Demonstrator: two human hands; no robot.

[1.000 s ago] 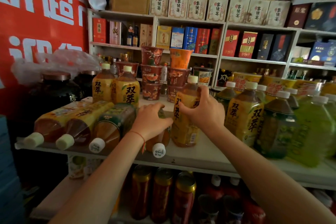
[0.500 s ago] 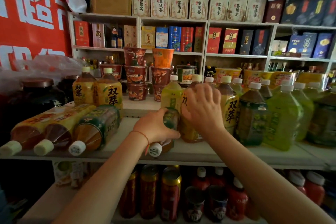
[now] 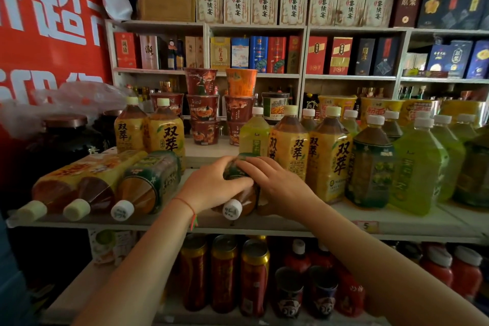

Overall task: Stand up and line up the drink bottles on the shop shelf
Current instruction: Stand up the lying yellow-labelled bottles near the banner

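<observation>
Three bottles (image 3: 105,188) lying on the shelf (image 3: 397,222) at left, left hand (image 3: 211,185) and right hand (image 3: 280,188) with fingers curled round a fallen bottle (image 3: 239,201), cap toward the camera, upright bottles (image 3: 328,156) lined up at right

Shelf (image 3: 330,222) carrying bottles (image 3: 328,156), some toppled.

Both forearms are bare, no sleeves reaching into view anywhere up from the lower edge of the frame. The left hand (image 3: 211,188) has one thing at its wrist — a thin red string bracelet (image 3: 188,206), its loose ends tipped red and green. The right hand (image 3: 277,188) wears nothing — no ring, no band.
</observation>
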